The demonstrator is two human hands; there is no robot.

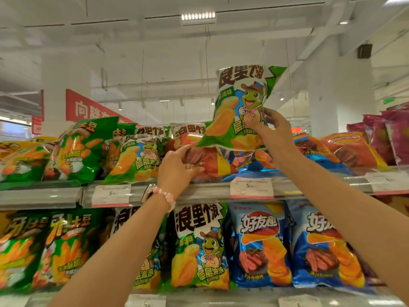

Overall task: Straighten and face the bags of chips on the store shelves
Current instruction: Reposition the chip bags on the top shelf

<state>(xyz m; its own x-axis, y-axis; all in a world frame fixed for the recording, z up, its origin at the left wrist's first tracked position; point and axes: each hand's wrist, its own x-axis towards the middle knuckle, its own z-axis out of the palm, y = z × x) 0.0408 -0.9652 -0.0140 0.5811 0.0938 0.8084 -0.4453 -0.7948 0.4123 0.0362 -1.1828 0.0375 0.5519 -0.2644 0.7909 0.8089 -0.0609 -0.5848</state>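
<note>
My right hand pinches the lower right part of a green chip bag with a frog cartoon and holds it upright, lifted above the top shelf. My left hand, with a pink bead bracelet at the wrist, grips the front of a red-orange chip bag that lies on the top shelf just under the raised bag. Another green frog bag leans to the left of my left hand.
Green bags slump along the top shelf's left; orange and purple bags lie at its right. The lower shelf holds upright green and blue bags. Price tags line the shelf edge.
</note>
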